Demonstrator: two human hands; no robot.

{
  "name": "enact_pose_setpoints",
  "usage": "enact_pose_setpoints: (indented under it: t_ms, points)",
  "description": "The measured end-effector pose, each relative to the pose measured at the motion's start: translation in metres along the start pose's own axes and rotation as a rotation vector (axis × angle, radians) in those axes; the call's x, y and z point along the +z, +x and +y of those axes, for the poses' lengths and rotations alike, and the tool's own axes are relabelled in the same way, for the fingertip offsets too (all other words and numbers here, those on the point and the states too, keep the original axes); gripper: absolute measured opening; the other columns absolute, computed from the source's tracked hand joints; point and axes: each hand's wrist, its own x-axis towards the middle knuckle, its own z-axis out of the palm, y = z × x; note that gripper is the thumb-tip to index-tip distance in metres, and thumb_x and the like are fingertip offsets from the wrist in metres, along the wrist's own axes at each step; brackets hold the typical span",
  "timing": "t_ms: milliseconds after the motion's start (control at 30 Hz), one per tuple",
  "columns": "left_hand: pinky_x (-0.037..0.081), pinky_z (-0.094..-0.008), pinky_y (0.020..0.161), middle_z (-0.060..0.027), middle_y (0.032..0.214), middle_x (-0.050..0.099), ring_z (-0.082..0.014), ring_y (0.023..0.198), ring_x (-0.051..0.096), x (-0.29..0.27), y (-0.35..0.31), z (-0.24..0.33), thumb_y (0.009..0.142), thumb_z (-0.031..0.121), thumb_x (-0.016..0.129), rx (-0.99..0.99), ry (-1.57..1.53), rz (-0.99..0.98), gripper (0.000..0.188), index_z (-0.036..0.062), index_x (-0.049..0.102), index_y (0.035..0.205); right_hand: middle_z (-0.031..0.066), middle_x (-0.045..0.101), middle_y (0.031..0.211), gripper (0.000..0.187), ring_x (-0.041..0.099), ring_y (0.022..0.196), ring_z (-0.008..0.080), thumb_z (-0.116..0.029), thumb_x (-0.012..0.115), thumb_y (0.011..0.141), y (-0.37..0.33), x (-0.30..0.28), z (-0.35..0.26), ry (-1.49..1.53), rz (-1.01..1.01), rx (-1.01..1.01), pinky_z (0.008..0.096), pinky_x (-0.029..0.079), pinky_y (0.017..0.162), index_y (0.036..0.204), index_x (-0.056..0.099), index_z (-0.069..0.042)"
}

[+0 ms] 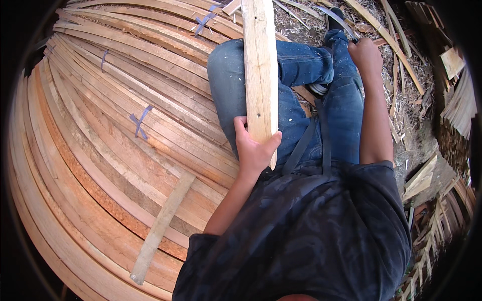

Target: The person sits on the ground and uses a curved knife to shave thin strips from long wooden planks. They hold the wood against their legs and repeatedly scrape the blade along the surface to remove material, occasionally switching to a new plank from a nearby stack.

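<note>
The left hand (256,153) clasps the near end of a plank (260,70) between thumb and fingers at its two edges; any fingers beneath are hidden. The right hand (366,57) is curled around the handle of a long-bladed knife (339,21), held out beyond the knees. The plank rests across the bent left leg in jeans (226,75), so a glancing stroke could drive the blade into thigh or knee, and a loose one-handed hold could let the wood roll or slide. The plank looks pale yellow and straight-grained, with small dark spots, perhaps knots or holes, and a rough, slanting near tip; its far end leaves the view.
</note>
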Motion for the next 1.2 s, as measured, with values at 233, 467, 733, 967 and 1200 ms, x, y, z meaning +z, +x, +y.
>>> enact_pose_setpoints:
  t_ms: [233,467,733,967,1200]
  points:
    - [0.052,-0.0322,0.074,-0.0134,0.095,0.057,-0.0169,0.083,0.06,0.007,0.004,0.004,0.069,0.009,0.082,-0.047,-0.006,0.04,0.058,-0.0004,0.038,0.106,0.0157,0.064,0.062,0.024,0.066,0.063,0.0356,-0.029,0.066,0.082,-0.103,-0.036,-0.049,0.121,-0.093,-0.459,0.0444,0.053,0.06,0.074,0.071,-0.007]
    - [0.051,-0.0292,0.077,-0.0113,0.096,0.056,-0.0143,0.086,0.059,-0.001,-0.003,0.008,0.07,0.008,0.081,-0.053,0.033,0.041,0.056,0.0008,0.039,0.106,0.0203,0.068,0.074,0.025,0.068,0.073,0.0376,-0.028,0.064,0.078,-0.06,0.032,-0.068,0.16,-0.071,-0.188,0.0451,0.055,0.069,0.08,0.072,-0.004]
    - [0.053,-0.0264,0.068,-0.0059,0.09,0.053,-0.0119,0.075,0.058,-0.028,0.008,0.0,0.073,0.012,0.076,-0.211,-0.3,-0.126,0.05,0.0019,0.042,0.109,0.0221,0.069,0.08,0.032,0.067,0.08,0.039,-0.033,0.066,0.081,-0.037,-0.008,0.028,0.128,-0.149,-0.003,0.0473,0.053,0.075,0.085,0.072,-0.002]
    - [0.056,-0.0323,0.064,-0.008,0.086,0.054,-0.0183,0.072,0.061,0.006,0.058,0.043,0.067,0.021,0.075,-0.325,-0.761,-0.791,0.066,0.0019,0.043,0.122,0.0249,0.068,0.09,0.034,0.064,0.088,0.0434,-0.03,0.063,0.081,-0.153,0.027,0.143,0.235,-0.042,0.287,0.05,0.051,0.081,0.098,0.065,-0.001]
    - [0.051,-0.0416,0.084,-0.0084,0.091,0.054,-0.0201,0.089,0.059,0.042,0.097,0.043,0.059,0.017,0.076,-0.239,-0.528,-1.161,0.077,0.0023,0.042,0.126,0.0264,0.067,0.098,0.046,0.065,0.095,0.0396,-0.039,0.06,0.082,-0.246,0.036,0.201,0.3,-0.166,0.644,0.0454,0.05,0.085,0.101,0.068,0.002]
